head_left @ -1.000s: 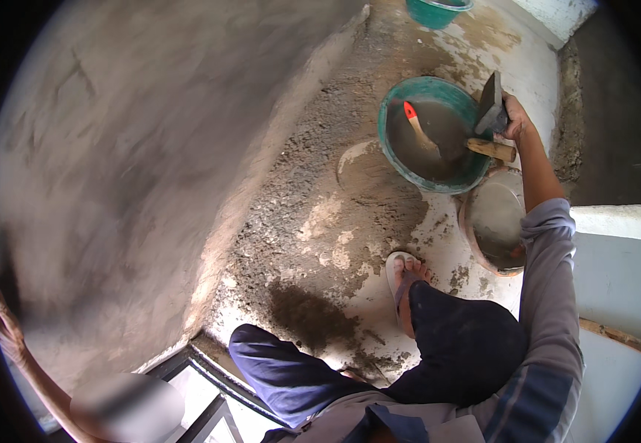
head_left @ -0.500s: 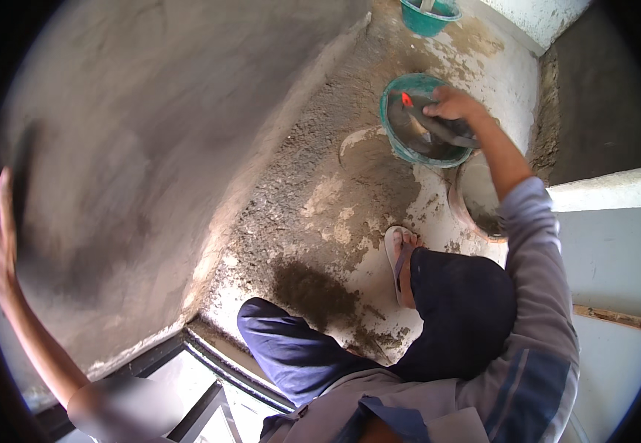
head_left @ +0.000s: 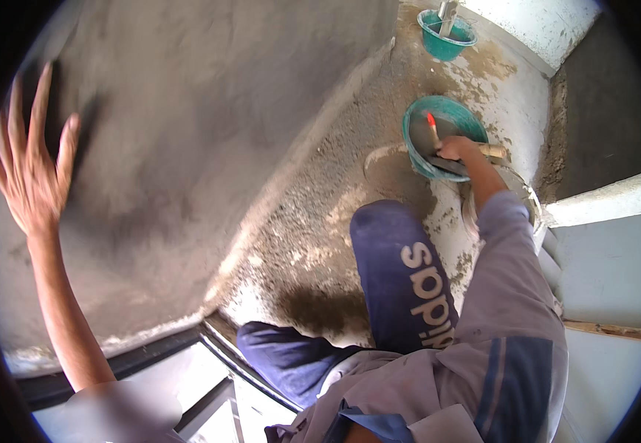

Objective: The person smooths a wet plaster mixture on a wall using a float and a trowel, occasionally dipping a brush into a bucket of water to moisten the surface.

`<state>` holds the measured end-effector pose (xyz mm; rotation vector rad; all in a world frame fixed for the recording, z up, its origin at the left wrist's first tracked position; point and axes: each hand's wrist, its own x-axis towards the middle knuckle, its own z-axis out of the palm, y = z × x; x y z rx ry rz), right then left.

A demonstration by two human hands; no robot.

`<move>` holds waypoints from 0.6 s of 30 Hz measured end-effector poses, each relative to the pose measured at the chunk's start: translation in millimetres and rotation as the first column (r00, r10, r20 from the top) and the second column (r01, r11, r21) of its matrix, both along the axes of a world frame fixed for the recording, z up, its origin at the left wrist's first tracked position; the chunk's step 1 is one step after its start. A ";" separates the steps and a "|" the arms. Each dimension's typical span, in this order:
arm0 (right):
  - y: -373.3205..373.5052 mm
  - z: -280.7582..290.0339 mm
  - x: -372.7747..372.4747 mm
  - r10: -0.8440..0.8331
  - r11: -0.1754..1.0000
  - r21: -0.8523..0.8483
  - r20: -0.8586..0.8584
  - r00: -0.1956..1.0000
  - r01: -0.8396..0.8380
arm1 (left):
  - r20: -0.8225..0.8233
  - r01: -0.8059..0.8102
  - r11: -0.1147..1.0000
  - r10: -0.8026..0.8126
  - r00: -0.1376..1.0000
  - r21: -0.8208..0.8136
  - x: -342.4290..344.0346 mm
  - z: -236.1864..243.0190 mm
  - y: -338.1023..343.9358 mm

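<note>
My left hand has its fingers spread against the grey plastered wall, holding nothing. Over on the right, my right hand reaches into a green basin of wet grey mortar. Its fingers close around a red-tipped wooden handle; what this handle belongs to is hidden. A dark flat tool lies below the hand in the basin. Another light wooden handle sticks out over the basin's right rim, partly behind my wrist.
Further back stands a second green basin with a pale tool upright in it. A round pail sits beside the mortar basin, partly behind my forearm. The floor is spattered with mortar. A dark-framed window is at lower left.
My left hand has shifted upward on the wall and spread. My right hand has moved from a long grey tool to the red-tipped handle. My right knee has risen, hiding my sandalled foot.
</note>
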<state>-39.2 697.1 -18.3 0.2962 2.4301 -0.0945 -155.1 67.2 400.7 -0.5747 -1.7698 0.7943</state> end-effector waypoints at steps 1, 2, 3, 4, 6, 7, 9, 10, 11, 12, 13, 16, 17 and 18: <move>-0.9 17.9 2.9 -0.004 0.998 -0.061 0.038 0.999 0.006 | -0.015 0.129 0.992 -0.128 0.992 0.010 4.9 4.6 6.6; 32.2 16.0 23.3 -0.001 0.990 -0.137 -0.209 0.978 -0.029 | -0.017 0.227 0.973 -0.226 0.974 0.032 4.1 1.3 14.1; 57.7 8.8 37.6 -0.011 0.973 -0.212 -0.444 0.896 -0.093 | -0.011 0.277 0.960 -0.277 0.961 0.030 5.9 2.8 21.7; 50.0 5.3 37.5 -0.384 0.867 -0.488 -0.519 0.764 0.104 | -0.008 0.259 0.966 -0.259 0.966 0.007 11.3 7.2 26.8; 10.9 23.4 46.5 -0.827 0.474 -0.865 -0.373 0.420 0.165 | 0.005 0.205 0.979 -0.205 0.979 0.002 11.1 1.8 34.5; -25.0 34.7 31.1 -0.916 0.295 -0.954 -0.263 0.302 0.063 | 0.014 0.142 0.990 -0.143 0.990 0.014 10.7 -1.9 30.4; -90.6 22.7 -25.0 -0.891 0.439 -0.899 -0.433 0.134 0.011 | -0.029 0.049 0.997 -0.050 0.998 -0.053 15.0 9.1 23.0; -120.6 10.3 -58.0 -0.884 0.461 -0.886 -0.463 0.062 -0.044 | -0.019 0.045 0.997 -0.046 0.999 -0.065 13.4 7.1 24.3; -148.6 -0.9 -91.4 -0.883 0.467 -0.882 -0.469 0.019 -0.061 | -0.007 0.041 0.997 -0.041 0.999 -0.073 10.3 3.8 24.7; -181.3 11.3 -117.3 -0.953 0.285 -0.957 -0.289 0.090 -0.055 | 0.001 0.030 0.996 -0.030 1.000 -0.086 9.2 2.0 23.5; -202.3 13.0 -141.2 -0.964 0.218 -0.976 -0.220 0.150 -0.029 | 0.012 0.020 0.996 -0.019 1.000 -0.086 7.5 0.5 25.5; -274.1 -8.5 -186.1 -0.959 0.246 -0.955 -0.265 0.104 -0.168 | 0.020 -0.037 0.993 0.040 0.999 -0.108 5.3 1.2 18.9; -286.6 -18.1 -192.4 -0.951 0.257 -0.945 -0.284 0.121 -0.201 | 0.010 -0.053 0.990 0.054 0.998 -0.129 8.5 2.5 17.1; -295.3 -26.9 -196.8 -0.943 0.267 -0.936 -0.303 0.141 -0.228 | 0.005 -0.069 0.986 0.071 0.997 -0.149 11.6 4.5 15.2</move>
